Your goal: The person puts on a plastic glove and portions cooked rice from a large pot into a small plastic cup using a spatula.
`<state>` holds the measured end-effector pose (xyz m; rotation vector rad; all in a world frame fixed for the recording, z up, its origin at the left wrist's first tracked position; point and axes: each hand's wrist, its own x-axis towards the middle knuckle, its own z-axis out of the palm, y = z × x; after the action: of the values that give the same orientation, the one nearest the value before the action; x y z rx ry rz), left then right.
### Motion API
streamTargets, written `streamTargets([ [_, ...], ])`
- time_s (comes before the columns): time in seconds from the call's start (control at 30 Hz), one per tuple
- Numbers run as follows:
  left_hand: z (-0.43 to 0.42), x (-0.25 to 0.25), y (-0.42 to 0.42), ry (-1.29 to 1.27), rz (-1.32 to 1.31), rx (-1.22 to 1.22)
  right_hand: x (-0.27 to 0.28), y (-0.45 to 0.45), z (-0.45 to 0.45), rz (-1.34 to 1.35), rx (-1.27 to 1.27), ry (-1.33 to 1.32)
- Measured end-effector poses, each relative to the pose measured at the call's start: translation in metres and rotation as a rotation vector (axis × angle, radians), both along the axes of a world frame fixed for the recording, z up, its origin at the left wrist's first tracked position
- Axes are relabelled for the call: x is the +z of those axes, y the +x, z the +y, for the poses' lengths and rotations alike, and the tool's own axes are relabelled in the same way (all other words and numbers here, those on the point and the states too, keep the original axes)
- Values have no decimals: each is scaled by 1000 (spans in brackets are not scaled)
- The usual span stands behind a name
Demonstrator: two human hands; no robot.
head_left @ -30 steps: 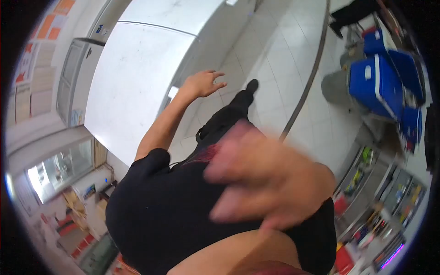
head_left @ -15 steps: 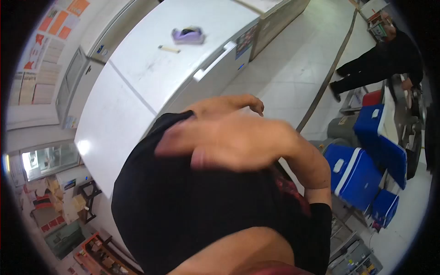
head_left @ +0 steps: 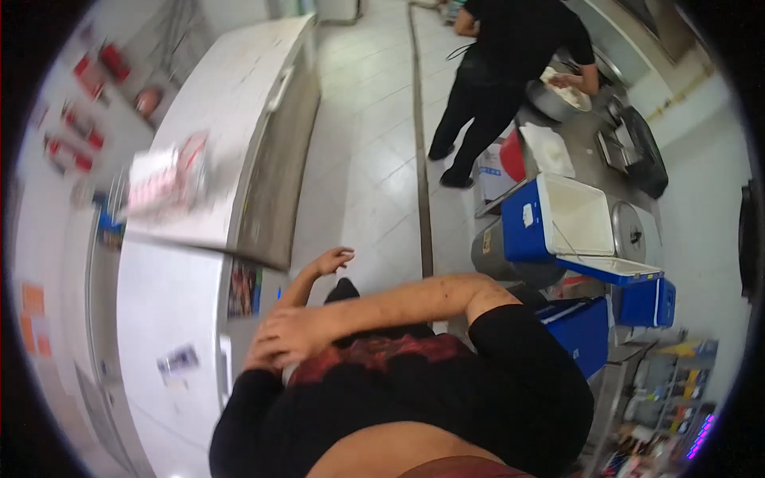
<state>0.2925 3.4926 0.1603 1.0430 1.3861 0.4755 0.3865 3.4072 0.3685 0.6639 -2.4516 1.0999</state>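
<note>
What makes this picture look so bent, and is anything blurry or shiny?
In the head view, strong wide-angle distortion, probably from the lens, and black corners; also there, a blurred pink-and-white package at left, pale glare on the tiled floor, and the left hand and right hand clear enough to make out.

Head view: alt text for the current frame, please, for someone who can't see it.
The right hand lies over the left arm; the left hand, seemingly empty, hangs ahead. Beyond an open blue cooler, a co-worker in black leans over a metal bowl.
</note>
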Motion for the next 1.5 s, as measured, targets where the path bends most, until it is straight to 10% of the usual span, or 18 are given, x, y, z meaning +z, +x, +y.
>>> streamTargets([
  [0.1,97,81,-42,315,61,-95,-29,7,127,177,-113,213],
  [0.2,199,229,-26,843,198,-310,-106,-5,259,-204,-201,425],
  [0.37,296,437,104,1284,-902,-1106,-215,47,426,-960,-698,35],
  [0.53,425,382,155,562,-1361,-1420,-276,129,544,-1185,-1198,-480],
  [0.63,528,361,145,252,-990,-1595,-307,151,624,-1211,-1333,-636],
  [0.83,745,291,111,904,-113,-1607,-353,152,853,-1163,-1320,-673],
  [1.03,934,249,-4,585,-236,-969,-378,126,1090,-805,-1279,-485],
  [1.07,955,237,-28,335,-263,-821,-334,120,1117,-940,-1315,-964],
  [1.27,1080,98,-136,-31,-63,-159,-318,76,1262,-491,-1347,-1063],
  [1.37,1171,39,-158,158,181,-346,-227,71,1291,-526,-1426,-1267],
  [1.5,1294,109,-114,278,279,-835,-245,89,1328,-544,-1562,-1323],
])
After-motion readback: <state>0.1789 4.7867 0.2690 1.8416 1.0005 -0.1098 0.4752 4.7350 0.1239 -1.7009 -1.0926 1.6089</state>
